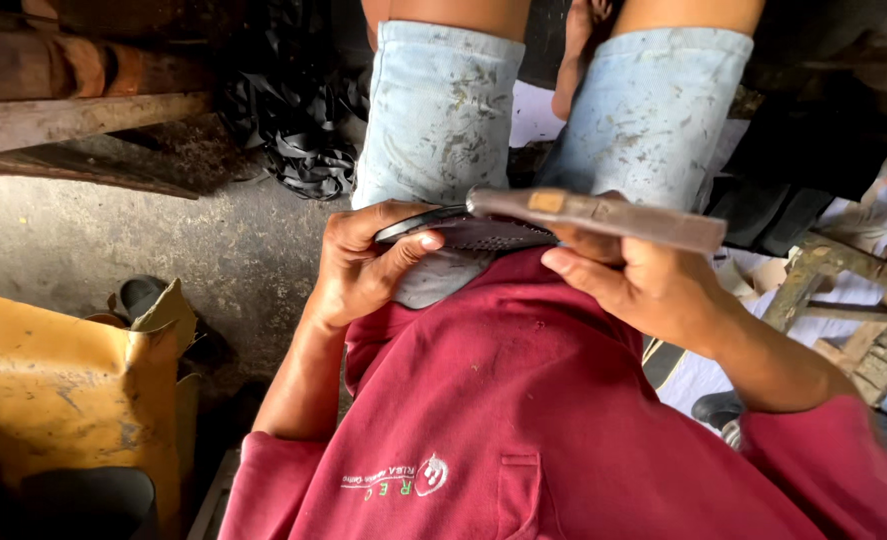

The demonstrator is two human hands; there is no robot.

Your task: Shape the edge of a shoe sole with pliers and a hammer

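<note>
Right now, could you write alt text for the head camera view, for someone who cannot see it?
Seen from above, a person in a red shirt holds a dark flat sole-like piece against their lap with the left hand, while the right hand grips a worn wooden tool handle across it. Stained light denim shorts and a yellow container are nearby.

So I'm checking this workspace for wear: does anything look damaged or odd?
Yes: the yellow container at lower left is cut open, its edge torn and bent. The shorts are heavily smudged. The sole in the left hand looks intact.
</note>
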